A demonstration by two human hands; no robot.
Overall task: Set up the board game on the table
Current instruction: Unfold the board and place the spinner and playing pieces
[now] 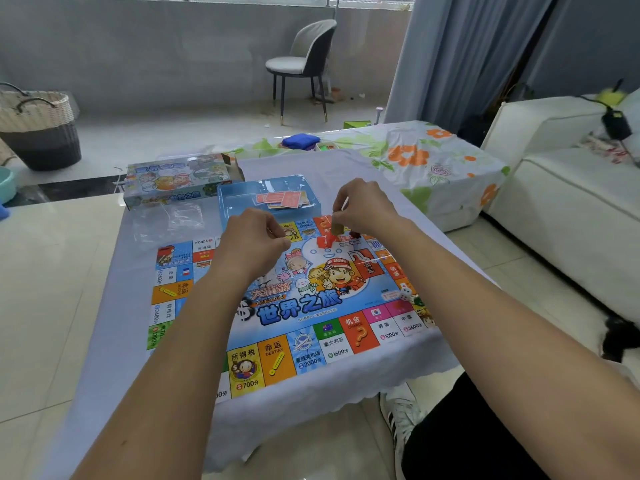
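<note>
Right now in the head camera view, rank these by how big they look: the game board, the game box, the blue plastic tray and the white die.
Largest to smallest, as they look:
1. game board
2. game box and blue plastic tray: about alike. The box lies farther off, so I won't rank them.
3. white die, far the smallest.

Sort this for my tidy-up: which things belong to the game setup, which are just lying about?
Game setup: game board, game box, blue tray of cards, dice, red pieces.

Lying about: laundry basket, chair, sofa, blue cloth.
</note>
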